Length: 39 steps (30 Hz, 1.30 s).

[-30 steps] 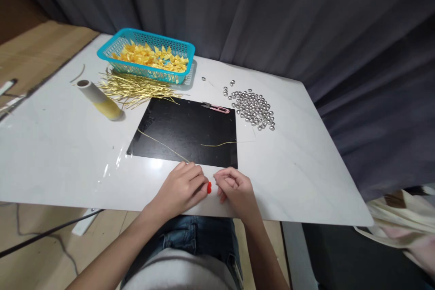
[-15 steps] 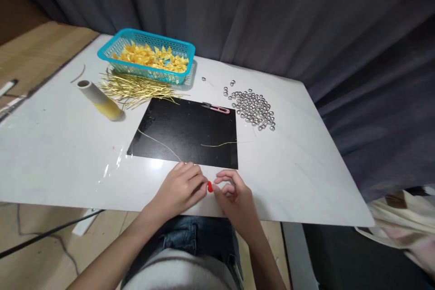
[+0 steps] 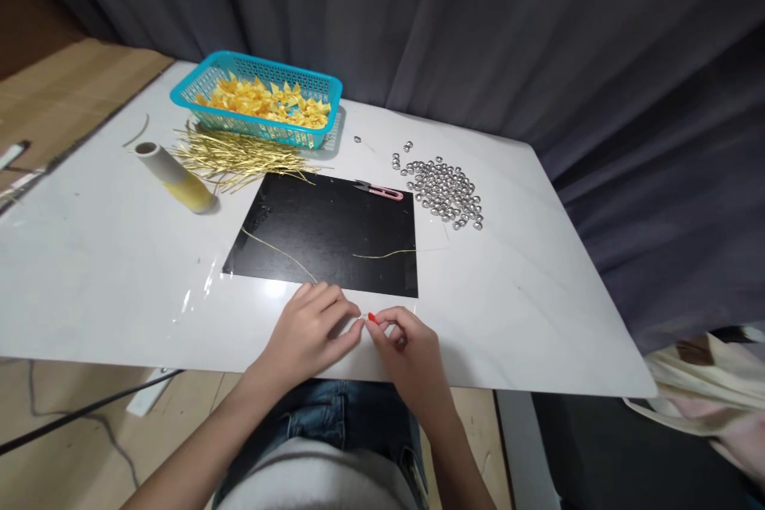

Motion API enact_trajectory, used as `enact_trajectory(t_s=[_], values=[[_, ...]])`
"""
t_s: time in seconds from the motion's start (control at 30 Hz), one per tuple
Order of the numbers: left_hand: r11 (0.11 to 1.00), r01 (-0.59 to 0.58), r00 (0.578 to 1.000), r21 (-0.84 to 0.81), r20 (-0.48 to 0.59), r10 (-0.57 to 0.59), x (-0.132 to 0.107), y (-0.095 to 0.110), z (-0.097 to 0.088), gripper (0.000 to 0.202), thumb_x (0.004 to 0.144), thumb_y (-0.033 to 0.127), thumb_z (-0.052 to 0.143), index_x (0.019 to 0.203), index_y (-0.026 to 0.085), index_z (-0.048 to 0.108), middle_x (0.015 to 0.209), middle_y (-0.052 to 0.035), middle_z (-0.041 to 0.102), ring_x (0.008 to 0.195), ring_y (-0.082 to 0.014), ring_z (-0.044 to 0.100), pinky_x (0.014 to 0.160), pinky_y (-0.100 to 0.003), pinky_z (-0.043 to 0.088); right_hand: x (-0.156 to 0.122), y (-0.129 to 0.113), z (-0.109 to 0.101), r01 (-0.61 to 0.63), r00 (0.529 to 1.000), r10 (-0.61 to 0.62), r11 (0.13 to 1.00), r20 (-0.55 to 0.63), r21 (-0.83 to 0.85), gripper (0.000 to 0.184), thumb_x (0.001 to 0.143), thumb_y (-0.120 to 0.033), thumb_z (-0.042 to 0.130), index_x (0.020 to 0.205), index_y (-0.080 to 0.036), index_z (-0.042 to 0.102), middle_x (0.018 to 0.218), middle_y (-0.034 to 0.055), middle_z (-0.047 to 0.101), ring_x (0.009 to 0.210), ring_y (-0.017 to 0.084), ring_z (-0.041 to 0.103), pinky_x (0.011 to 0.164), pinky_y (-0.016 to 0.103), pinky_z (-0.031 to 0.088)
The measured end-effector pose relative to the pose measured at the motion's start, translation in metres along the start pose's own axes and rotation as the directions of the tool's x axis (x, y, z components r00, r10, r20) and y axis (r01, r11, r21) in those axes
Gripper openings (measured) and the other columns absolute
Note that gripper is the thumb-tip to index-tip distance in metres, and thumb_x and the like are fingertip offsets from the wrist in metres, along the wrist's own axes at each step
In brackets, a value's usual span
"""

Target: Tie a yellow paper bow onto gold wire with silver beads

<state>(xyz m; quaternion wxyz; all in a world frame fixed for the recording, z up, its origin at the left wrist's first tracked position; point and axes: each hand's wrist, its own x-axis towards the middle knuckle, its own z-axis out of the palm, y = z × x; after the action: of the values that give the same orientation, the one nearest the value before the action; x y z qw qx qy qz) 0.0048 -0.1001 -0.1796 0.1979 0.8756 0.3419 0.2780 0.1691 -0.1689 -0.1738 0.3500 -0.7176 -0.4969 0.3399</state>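
In front of the black mat, my left hand [image 3: 311,328] pinches a thin gold cord [image 3: 278,249], whose long tail runs out onto the mat. A short pale tip shows between its thumb and index finger. Close on the right, my right hand [image 3: 411,351] has a small red piece [image 3: 371,317] between thumb and index finger. The red piece is next to that tip; whether the cord passes through it is too small to tell. A second gold cord [image 3: 382,256] lies across the mat's right edge.
On the black mat [image 3: 335,227] lie pink-handled thread snips [image 3: 386,192]. Silver beads [image 3: 445,190] are heaped to the right. Behind are a bundle of gold strands [image 3: 239,158] and a blue basket [image 3: 328,88] of yellow folded pieces [image 3: 263,102]. A yellow-and-white cone [image 3: 173,179] lies at left.
My right hand's index finger has closed onto the red piece, which has shifted slightly right and up, away from my left fingertips. A small gap with a pale tip now shows between the hands.
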Motion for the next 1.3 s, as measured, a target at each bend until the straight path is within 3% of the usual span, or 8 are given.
enact_trajectory(t_s=[0.17, 0.47, 0.73, 0.9, 1.13, 1.3], values=[[0.992, 0.123, 0.992, 0.001, 0.002, -0.123, -0.004, 0.003, 0.001, 0.014, 0.087, 0.028, 0.063, 0.078, 0.017, 0.061, 0.073, -0.001, 0.062, 0.07, -0.0189, 0.057, 0.069, -0.034, 0.035, 0.0, 0.003, -0.001, -0.033, 0.999, 0.033, 0.998, 0.0, 0.057, 0.017, 0.084, -0.034, 0.063, 0.076, -0.019, 0.065, 0.065, -0.0014, 0.058, 0.05, 0.011, 0.045, 0.047, 0.022, 0.036], [0.966, 0.259, 0.965, -0.007, 0.029, -0.259, -0.004, 0.012, 0.017, 0.014, 0.09, 0.023, 0.057, 0.079, 0.017, 0.063, 0.077, -0.0022, 0.065, 0.069, -0.0191, 0.059, 0.07, -0.035, 0.036, -0.003, 0.0, 0.0, -0.081, 0.996, 0.086, 0.986, -0.028, 0.143, 0.021, 0.082, -0.038, 0.066, 0.075, -0.018, 0.066, 0.059, -0.0024, 0.054, 0.051, 0.011, 0.044, 0.046, 0.021, 0.035], [0.932, 0.362, 0.932, -0.009, 0.035, -0.361, -0.004, 0.009, 0.006, 0.019, 0.09, 0.023, 0.055, 0.072, 0.018, 0.057, 0.065, 0.0029, 0.055, 0.062, -0.0157, 0.055, 0.068, -0.033, 0.036, -0.003, -0.001, 0.003, -0.118, 0.99, 0.131, 0.97, -0.052, 0.211, 0.021, 0.08, -0.039, 0.065, 0.077, -0.018, 0.067, 0.055, -0.0047, 0.049, 0.048, 0.01, 0.039, 0.043, 0.021, 0.031], [0.913, 0.409, 0.912, 0.001, 0.035, -0.408, -0.004, 0.002, 0.001, 0.019, 0.088, 0.025, 0.055, 0.07, 0.019, 0.055, 0.066, 0.0031, 0.056, 0.063, -0.0158, 0.055, 0.07, -0.034, 0.036, -0.001, -0.002, 0.007, -0.126, 0.987, 0.146, 0.961, -0.066, 0.245, 0.021, 0.078, -0.039, 0.067, 0.075, -0.018, 0.065, 0.052, -0.0059, 0.045, 0.048, 0.01, 0.039, 0.044, 0.021, 0.03], [0.915, 0.403, 0.915, 0.015, 0.009, -0.403, -0.003, 0.001, -0.005, 0.021, 0.089, 0.029, 0.056, 0.07, 0.02, 0.055, 0.068, 0.0024, 0.059, 0.062, -0.0158, 0.054, 0.07, -0.033, 0.036, 0.005, -0.009, 0.012, -0.13, 0.982, 0.162, 0.95, -0.094, 0.285, 0.021, 0.077, -0.039, 0.067, 0.075, -0.018, 0.065, 0.051, -0.0069, 0.042, 0.048, 0.01, 0.04, 0.045, 0.021, 0.032], [0.973, 0.228, 0.962, -0.02, -0.148, -0.228, 0.002, 0.008, -0.009, 0.008, 0.091, 0.024, 0.058, 0.085, 0.02, 0.06, 0.077, 0.0006, 0.063, 0.073, -0.017, 0.058, 0.071, -0.032, 0.037, 0.008, -0.011, 0.014, -0.117, 0.985, 0.151, 0.944, -0.088, 0.309, 0.02, 0.077, -0.038, 0.067, 0.074, -0.018, 0.065, 0.051, -0.0063, 0.044, 0.049, 0.01, 0.041, 0.046, 0.021, 0.034]])
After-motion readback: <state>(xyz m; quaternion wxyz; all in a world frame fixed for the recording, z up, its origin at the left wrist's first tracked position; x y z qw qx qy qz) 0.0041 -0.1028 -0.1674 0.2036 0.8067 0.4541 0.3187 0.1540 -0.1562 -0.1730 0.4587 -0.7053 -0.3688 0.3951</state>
